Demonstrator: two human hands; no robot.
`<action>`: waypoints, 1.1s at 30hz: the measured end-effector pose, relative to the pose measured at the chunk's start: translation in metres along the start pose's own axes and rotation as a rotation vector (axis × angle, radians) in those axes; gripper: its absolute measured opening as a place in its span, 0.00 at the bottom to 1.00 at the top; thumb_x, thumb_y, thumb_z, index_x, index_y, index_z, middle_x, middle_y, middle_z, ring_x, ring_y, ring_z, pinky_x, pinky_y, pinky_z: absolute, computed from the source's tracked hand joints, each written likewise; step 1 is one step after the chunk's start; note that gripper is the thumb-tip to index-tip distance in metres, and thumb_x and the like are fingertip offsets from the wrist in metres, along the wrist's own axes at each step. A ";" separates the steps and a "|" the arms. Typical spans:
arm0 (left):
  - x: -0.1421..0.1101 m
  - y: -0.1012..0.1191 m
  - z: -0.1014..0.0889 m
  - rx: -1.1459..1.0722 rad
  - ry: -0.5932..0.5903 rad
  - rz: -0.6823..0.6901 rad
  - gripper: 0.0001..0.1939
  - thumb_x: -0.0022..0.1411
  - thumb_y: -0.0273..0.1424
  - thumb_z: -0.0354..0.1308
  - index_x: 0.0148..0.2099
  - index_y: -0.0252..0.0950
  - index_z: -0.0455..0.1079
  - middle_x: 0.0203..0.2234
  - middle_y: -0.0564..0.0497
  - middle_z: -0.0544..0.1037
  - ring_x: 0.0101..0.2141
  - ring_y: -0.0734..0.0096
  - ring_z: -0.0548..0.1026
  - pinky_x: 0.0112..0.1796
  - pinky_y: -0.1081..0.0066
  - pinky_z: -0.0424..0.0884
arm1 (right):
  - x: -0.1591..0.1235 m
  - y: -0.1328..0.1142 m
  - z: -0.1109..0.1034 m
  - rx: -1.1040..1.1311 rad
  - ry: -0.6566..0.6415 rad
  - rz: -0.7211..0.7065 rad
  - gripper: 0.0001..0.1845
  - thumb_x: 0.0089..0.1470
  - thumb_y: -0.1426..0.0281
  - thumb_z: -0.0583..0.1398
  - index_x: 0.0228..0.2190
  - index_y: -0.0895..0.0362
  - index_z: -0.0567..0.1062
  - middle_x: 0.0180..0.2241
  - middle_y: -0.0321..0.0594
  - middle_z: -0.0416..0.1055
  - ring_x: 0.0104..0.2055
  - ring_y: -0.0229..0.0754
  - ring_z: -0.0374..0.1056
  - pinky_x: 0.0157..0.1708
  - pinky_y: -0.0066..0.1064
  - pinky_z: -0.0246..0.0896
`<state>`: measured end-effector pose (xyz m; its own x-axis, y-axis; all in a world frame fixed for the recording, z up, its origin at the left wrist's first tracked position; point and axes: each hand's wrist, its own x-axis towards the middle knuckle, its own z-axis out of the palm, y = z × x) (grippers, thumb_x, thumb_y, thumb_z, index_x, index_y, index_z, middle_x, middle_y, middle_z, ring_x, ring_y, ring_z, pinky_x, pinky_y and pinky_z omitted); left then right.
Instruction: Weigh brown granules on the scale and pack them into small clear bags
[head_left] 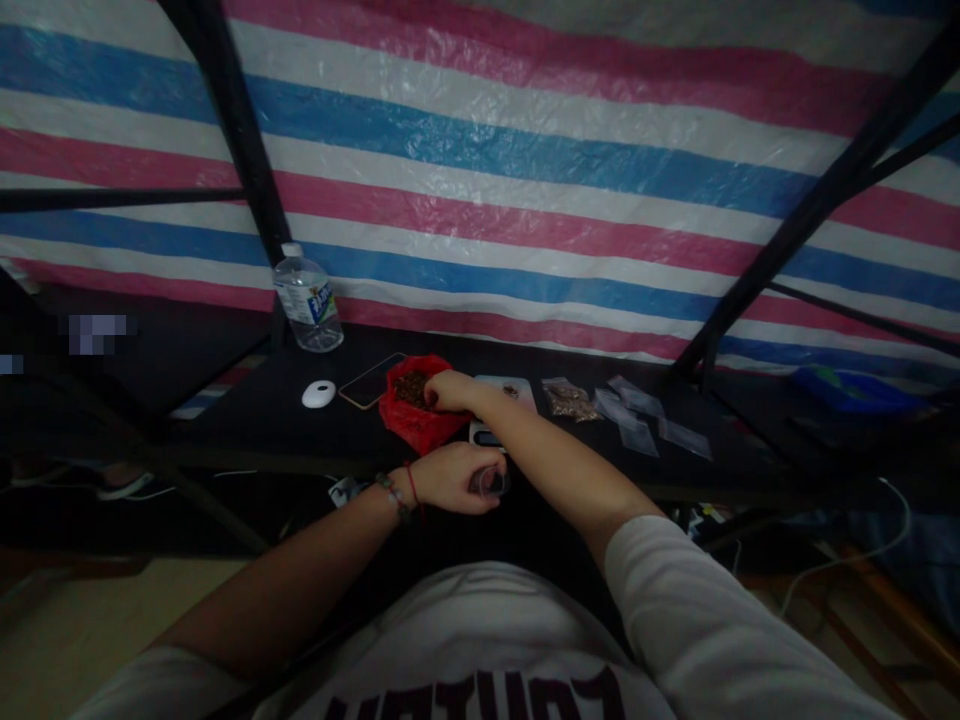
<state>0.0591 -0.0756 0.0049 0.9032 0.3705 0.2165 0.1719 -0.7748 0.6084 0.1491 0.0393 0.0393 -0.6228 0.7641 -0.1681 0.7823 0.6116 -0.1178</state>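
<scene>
My right hand [448, 391] reaches across into a red plastic bag [411, 418] filled with small brown bits and its fingers close on some of them. My left hand [452, 476], with bracelets at the wrist, is held at the table's near edge and grips a small clear cup or container [491, 484]. Just behind the right forearm lies a small scale [504, 394] with a pale platform. A little clear bag with brown contents [568, 400] lies to the right of it.
On the black table [285, 420] stand a water bottle [307, 300], a white oval object [319, 394] and a phone [370, 380]. Several empty clear bags [645, 420] lie at right. Black frame bars [240, 130] and a striped tarp [525, 150] rise behind. A blue tray [855, 390] sits far right.
</scene>
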 end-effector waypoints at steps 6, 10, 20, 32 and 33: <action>-0.001 -0.001 0.000 0.002 -0.007 -0.017 0.11 0.54 0.33 0.61 0.39 0.36 0.67 0.27 0.54 0.74 0.24 0.76 0.70 0.26 0.76 0.63 | -0.003 0.010 -0.003 0.052 0.108 -0.017 0.15 0.49 0.78 0.60 0.38 0.57 0.81 0.38 0.39 0.79 0.36 0.37 0.72 0.34 0.22 0.60; -0.002 -0.001 0.001 0.008 -0.001 -0.014 0.11 0.54 0.34 0.61 0.39 0.36 0.66 0.27 0.54 0.75 0.25 0.76 0.70 0.26 0.76 0.62 | -0.006 0.018 -0.003 0.122 0.151 -0.030 0.14 0.49 0.77 0.61 0.38 0.58 0.81 0.36 0.39 0.79 0.35 0.37 0.72 0.33 0.22 0.60; -0.001 0.002 0.000 0.018 -0.013 -0.018 0.11 0.54 0.34 0.61 0.39 0.35 0.67 0.27 0.54 0.75 0.25 0.76 0.70 0.27 0.76 0.62 | -0.028 0.045 -0.010 0.229 0.297 0.001 0.11 0.48 0.76 0.63 0.36 0.58 0.81 0.35 0.38 0.79 0.35 0.36 0.72 0.34 0.22 0.60; -0.003 0.002 0.002 0.027 0.023 -0.023 0.11 0.54 0.34 0.62 0.39 0.36 0.68 0.27 0.54 0.75 0.25 0.77 0.70 0.26 0.77 0.62 | -0.096 0.101 -0.020 0.077 0.267 0.267 0.10 0.47 0.76 0.63 0.34 0.57 0.80 0.33 0.38 0.78 0.34 0.37 0.72 0.32 0.23 0.59; -0.003 0.003 0.002 0.023 0.017 -0.023 0.11 0.54 0.34 0.61 0.39 0.36 0.68 0.27 0.54 0.75 0.25 0.77 0.70 0.26 0.77 0.62 | -0.098 0.100 -0.018 0.080 0.276 0.269 0.10 0.47 0.76 0.63 0.34 0.57 0.80 0.33 0.38 0.78 0.34 0.38 0.72 0.32 0.24 0.59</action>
<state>0.0578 -0.0795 0.0046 0.8924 0.3963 0.2157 0.2016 -0.7778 0.5953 0.2881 0.0298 0.0618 -0.3668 0.9280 0.0649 0.9098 0.3724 -0.1833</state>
